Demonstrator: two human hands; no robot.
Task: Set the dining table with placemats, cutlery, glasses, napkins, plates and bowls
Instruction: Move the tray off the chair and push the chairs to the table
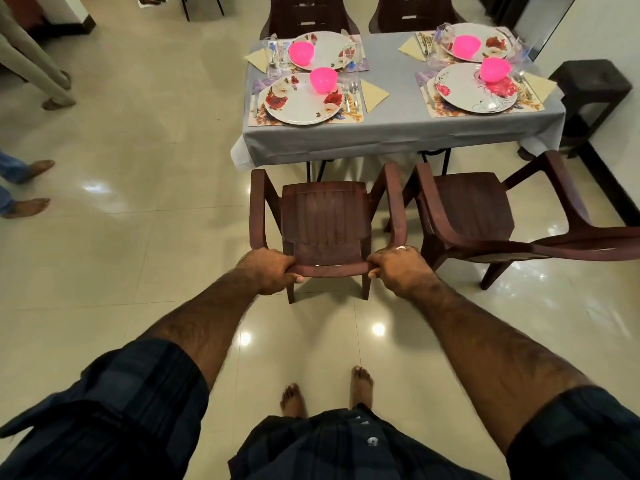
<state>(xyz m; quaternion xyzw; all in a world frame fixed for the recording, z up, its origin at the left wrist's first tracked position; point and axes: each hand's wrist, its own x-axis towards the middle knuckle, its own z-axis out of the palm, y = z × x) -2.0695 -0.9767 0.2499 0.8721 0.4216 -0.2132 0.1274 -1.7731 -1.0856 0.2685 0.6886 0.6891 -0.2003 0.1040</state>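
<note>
Currently both hands clamp the top rail of the brown plastic armchair (325, 220): left hand (268, 270) and right hand (398, 270) each have fingers curled tight round the backrest edge. At 12 o'clock beyond it, the grey-clothed dining table (398, 123) carries four floral placemats with white flowered plates (303, 100), pink plastic bowls (323, 79), cutlery, glasses and yellow napkins (373, 93); a second brown chair (474, 209) stands at 2 o'clock.

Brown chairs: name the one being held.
The near-left chair, gripped at its backrest top by the left hand and right hand; the other three chairs are untouched.
</note>
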